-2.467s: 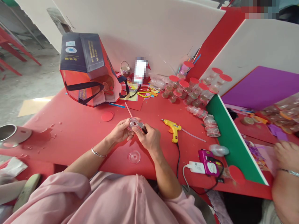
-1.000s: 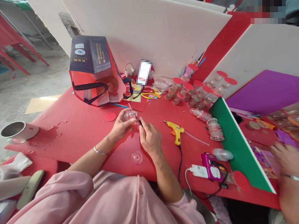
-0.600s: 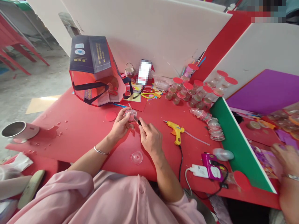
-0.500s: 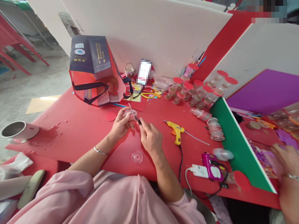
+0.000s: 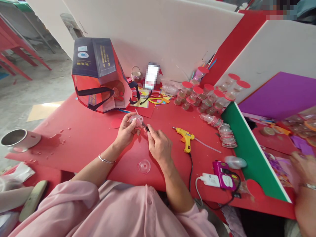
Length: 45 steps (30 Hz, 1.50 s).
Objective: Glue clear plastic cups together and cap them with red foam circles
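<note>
My left hand grips a small clear plastic cup with pink inside, held just above the red table. A thin pink stick pokes out past the cup. My right hand pinches a small dark-tipped tool whose point touches the cup's side. A clear round lid lies on the table near my right wrist. The yellow glue gun rests to the right of my right hand.
A red and navy bag lies at the back left, with paper scraps beside it. Several red-capped clear jars crowd the back right. A green board, a pink device and a charger lie right. A metal cup stands far left. Another person's hand works at the right.
My hands shifted slightly up the table with the cup, which has turned a little in my left fingers. The other person's hand at the right has kept moving.
</note>
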Motion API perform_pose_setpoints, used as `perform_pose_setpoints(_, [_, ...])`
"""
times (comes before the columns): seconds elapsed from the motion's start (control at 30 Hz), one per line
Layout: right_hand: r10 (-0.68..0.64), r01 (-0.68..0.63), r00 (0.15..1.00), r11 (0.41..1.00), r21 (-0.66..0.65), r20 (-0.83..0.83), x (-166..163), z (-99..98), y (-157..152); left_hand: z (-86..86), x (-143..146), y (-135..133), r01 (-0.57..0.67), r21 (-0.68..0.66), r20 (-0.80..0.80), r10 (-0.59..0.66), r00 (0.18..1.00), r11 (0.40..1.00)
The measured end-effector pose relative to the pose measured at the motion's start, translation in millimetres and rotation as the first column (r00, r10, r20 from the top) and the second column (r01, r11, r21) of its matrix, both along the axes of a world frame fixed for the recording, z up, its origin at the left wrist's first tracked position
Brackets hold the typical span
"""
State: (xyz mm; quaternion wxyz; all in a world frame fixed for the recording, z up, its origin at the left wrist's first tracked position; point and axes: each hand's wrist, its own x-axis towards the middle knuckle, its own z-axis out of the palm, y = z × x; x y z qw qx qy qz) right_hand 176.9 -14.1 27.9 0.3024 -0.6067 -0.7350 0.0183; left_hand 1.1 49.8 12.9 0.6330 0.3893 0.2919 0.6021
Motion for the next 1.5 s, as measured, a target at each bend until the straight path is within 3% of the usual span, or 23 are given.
perform_pose_setpoints(1.5, [-0.015, 0.016, 1.000, 1.000, -0.022, 0.009, -1.1, 2.9, -1.0, -1.2, -0.2, 0.3, -0.012, 0.018, -0.008, 0.013, 1.000, 1.000])
